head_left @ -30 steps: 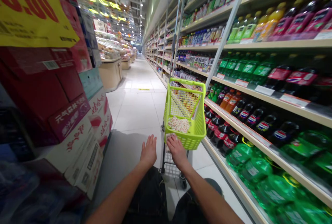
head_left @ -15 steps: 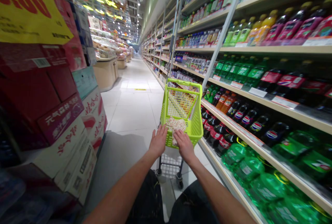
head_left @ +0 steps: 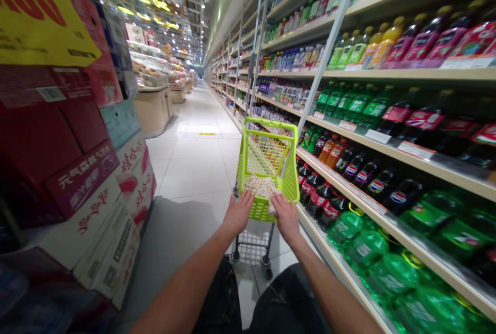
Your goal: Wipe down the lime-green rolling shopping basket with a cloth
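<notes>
A small lime-green shopping cart [head_left: 289, 181] stands in the aisle just ahead of me, close to the drinks shelves. A speckled white packet [head_left: 262, 186] lies inside its basket. My left hand [head_left: 238, 213] rests on the near rim of the basket at its left corner, fingers curled over the edge. On the same rim, further right, my right hand [head_left: 285, 216] has its fingers over the edge too, touching the packet's side. Both forearms reach forward from the bottom of the view.
Long shelves [head_left: 403, 156] of soda bottles run along the right. Stacked red and white cartons [head_left: 85, 189] with a yellow price sign [head_left: 34, 14] line the left. The white tiled aisle [head_left: 194, 163] stretches ahead to display counters [head_left: 153, 109].
My left hand moved from the air beside the cart onto the basket's near rim. The right hand shifted slightly right along the rim. The cart and my view edged forward.
</notes>
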Motion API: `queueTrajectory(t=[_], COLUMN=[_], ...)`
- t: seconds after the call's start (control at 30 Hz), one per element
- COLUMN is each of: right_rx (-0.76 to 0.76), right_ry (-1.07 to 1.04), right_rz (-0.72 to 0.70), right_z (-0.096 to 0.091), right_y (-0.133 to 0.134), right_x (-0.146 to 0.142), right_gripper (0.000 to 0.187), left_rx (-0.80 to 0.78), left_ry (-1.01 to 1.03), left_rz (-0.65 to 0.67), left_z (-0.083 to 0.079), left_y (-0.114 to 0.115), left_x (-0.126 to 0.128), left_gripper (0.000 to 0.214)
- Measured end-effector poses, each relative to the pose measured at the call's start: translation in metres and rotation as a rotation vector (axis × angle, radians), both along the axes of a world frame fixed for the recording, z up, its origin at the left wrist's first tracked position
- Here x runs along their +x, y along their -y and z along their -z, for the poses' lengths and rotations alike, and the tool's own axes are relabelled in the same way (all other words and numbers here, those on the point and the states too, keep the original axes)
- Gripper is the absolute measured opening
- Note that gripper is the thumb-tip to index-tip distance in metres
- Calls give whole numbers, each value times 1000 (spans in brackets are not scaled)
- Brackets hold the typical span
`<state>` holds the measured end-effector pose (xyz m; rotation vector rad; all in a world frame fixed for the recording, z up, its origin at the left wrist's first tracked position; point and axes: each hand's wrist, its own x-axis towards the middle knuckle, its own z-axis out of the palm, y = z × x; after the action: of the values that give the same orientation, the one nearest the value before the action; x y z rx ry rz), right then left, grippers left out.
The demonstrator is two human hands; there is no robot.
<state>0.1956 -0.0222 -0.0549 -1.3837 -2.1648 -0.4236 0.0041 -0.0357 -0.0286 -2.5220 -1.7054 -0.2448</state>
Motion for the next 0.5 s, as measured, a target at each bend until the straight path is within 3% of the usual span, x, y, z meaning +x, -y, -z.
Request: queueTrajectory(t=[0.13, 0.3, 0.37, 0.5], right_rx=[37, 5, 7, 51], right_ry=[-98, -45, -25, -92], right_rz=[182, -53, -67, 129], right_z=[0, 5, 5, 4], right_y=[2, 9, 11, 9], right_x=[31, -6, -3, 31], right_gripper=[51, 53, 53, 53], left_rx=[-8, -24, -27, -35], left_ry=[0, -8, -11, -9], left_rz=[-37, -64, -55, -65], left_z=[4, 3, 2, 3], left_y=[1, 4, 5, 6], left_x=[3, 5, 4, 4], left_gripper=[64, 65, 65, 67])
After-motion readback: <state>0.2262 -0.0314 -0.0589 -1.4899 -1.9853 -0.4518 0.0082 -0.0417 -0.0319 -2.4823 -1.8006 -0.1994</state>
